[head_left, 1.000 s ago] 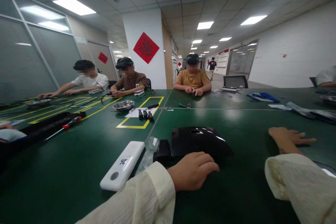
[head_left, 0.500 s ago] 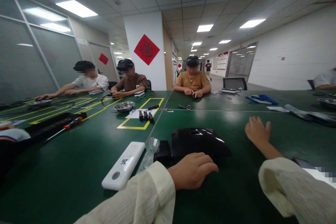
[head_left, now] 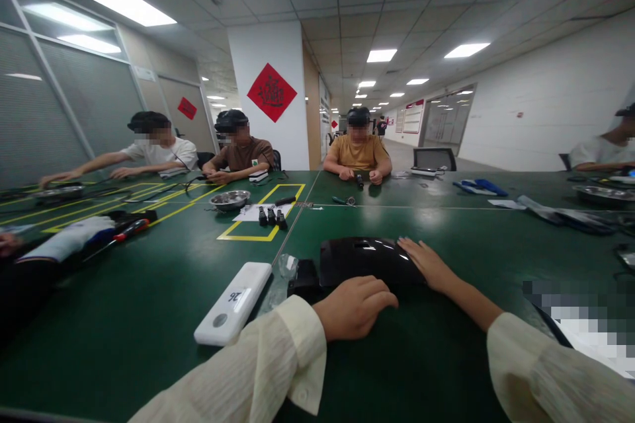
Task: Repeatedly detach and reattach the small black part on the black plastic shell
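A glossy black curved plastic cover (head_left: 364,259) lies on the green table (head_left: 149,304) in front of me. My right hand (head_left: 427,264) rests on its right edge with fingers stretched flat. My left hand (head_left: 354,307) lies on the table just in front of the cover, fingers loosely curled, nothing visible in them. A small black box (head_left: 303,275) sits against the cover's left side. A white oblong device (head_left: 233,303) marked "26" lies further left, with a clear plastic bag (head_left: 282,274) between them.
Three people sit across the table; another sits at the far right. A metal bowl (head_left: 231,199), paper and small black parts (head_left: 270,216) lie in a yellow-taped area. A red-handled screwdriver (head_left: 129,229) and a person's sleeve (head_left: 64,244) are at left.
My right hand has swept leftward across the table from the far right and now lies on the black cover's edge. My left hand has barely moved.
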`<state>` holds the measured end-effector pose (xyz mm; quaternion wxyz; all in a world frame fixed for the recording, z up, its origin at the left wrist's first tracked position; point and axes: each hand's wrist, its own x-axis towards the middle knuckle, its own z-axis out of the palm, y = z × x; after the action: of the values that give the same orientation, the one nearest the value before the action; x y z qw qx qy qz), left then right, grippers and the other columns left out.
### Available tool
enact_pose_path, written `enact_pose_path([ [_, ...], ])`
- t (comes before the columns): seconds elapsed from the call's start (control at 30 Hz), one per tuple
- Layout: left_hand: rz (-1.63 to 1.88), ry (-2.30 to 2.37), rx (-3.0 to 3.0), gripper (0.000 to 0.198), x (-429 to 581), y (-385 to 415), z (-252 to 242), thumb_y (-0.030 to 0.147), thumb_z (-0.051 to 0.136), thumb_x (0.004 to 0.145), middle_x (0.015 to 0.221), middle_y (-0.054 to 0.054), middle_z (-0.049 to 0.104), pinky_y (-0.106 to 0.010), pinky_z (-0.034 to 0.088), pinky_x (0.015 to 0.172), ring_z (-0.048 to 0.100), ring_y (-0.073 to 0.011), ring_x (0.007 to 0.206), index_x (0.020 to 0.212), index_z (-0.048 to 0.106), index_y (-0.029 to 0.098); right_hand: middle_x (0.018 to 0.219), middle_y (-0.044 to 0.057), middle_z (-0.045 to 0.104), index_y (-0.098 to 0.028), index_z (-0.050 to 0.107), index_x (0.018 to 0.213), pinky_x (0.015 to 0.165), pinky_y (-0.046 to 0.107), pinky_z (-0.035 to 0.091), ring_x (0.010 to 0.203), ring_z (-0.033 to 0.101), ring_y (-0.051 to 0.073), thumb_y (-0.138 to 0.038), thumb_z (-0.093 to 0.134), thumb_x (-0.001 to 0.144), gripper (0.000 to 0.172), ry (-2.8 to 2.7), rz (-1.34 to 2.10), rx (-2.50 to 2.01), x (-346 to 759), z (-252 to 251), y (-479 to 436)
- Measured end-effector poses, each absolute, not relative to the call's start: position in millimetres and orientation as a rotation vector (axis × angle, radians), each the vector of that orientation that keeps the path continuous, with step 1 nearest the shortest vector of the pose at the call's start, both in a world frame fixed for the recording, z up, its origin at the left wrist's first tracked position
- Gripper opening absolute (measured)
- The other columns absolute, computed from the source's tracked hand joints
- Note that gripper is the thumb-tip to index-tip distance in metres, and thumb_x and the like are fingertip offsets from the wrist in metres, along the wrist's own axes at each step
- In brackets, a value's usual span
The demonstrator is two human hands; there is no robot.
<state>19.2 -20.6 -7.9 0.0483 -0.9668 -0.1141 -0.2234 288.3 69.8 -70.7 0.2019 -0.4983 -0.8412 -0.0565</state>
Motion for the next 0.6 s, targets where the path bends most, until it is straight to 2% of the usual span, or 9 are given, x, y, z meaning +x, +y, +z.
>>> enact_pose_path([
  [0.17, -0.609, -0.398, -2.97, 0.031, 19, -20, -8, 0.005, 0.04, 0.077, 0.102, -0.007, 0.058, -0.027, 0.045, 0.078, 0.053, -0.0145, 0.089, 0.106, 0.044, 0.016, 0.13, 0.012, 0.053, -0.02, 0.042, 0.134, 0.1, 0.051, 0.035, 0.119, 0.051, 0.023, -0.024, 0.026, 0.091, 0.047, -2.315, -0.03, -1.41, 286, -71, 71],
  [0.3, -0.595, -0.401, -2.975, 0.031, 18, -20, -8, 0.005, 0.04, 0.077, 0.102, -0.007, 0.058, -0.027, 0.045, 0.077, 0.053, -0.0144, 0.088, 0.105, 0.045, 0.016, 0.131, 0.011, 0.052, -0.021, 0.031, 0.14, 0.101, 0.05, 0.034, 0.118, 0.051, 0.022, -0.02, 0.029, 0.087, 0.053, -2.258, -0.245, -1.479, 282, -67, 65],
  [0.4, -0.6, -0.409, -2.978, 0.031, 18, -20, -8, 0.004, 0.04, 0.077, 0.101, -0.007, 0.058, -0.026, 0.045, 0.075, 0.053, -0.0143, 0.087, 0.105, 0.045, 0.016, 0.133, 0.016, 0.05, -0.021, 0.033, 0.14, 0.101, 0.058, 0.025, 0.123, 0.044, 0.032, -0.022, 0.04, 0.083, 0.057, -2.079, -0.592, -1.757, 290, -51, 56],
  [0.47, -0.597, -0.411, -2.985, 0.031, 18, -20, -7, 0.004, 0.04, 0.077, 0.102, -0.007, 0.058, -0.026, 0.045, 0.075, 0.053, -0.0143, 0.086, 0.106, 0.045, 0.015, 0.134, 0.02, 0.046, -0.021, 0.036, 0.139, 0.097, 0.066, 0.017, 0.124, 0.039, 0.042, -0.032, 0.049, 0.08, 0.061, -1.887, -0.71, -2.015, 307, -40, 51],
  [0.53, -0.593, -0.399, -2.994, 0.031, 18, -20, -7, 0.004, 0.04, 0.077, 0.101, -0.007, 0.058, -0.026, 0.045, 0.075, 0.053, -0.0143, 0.087, 0.106, 0.045, 0.015, 0.135, 0.024, 0.042, -0.023, 0.037, 0.138, 0.091, 0.072, 0.009, 0.121, 0.036, 0.05, -0.045, 0.056, 0.075, 0.069, -1.651, -0.672, -2.258, 336, -32, 51],
  [0.6, -0.591, -0.379, -3.003, 0.032, 19, -20, -7, 0.005, 0.041, 0.077, 0.101, -0.007, 0.058, -0.026, 0.045, 0.076, 0.053, -0.0143, 0.088, 0.106, 0.045, 0.015, 0.136, 0.031, 0.036, -0.022, 0.038, 0.138, 0.086, 0.075, 0.004, 0.118, 0.034, 0.056, -0.051, 0.063, 0.067, 0.08, -1.386, -0.543, -2.428, 374, -31, 53],
])
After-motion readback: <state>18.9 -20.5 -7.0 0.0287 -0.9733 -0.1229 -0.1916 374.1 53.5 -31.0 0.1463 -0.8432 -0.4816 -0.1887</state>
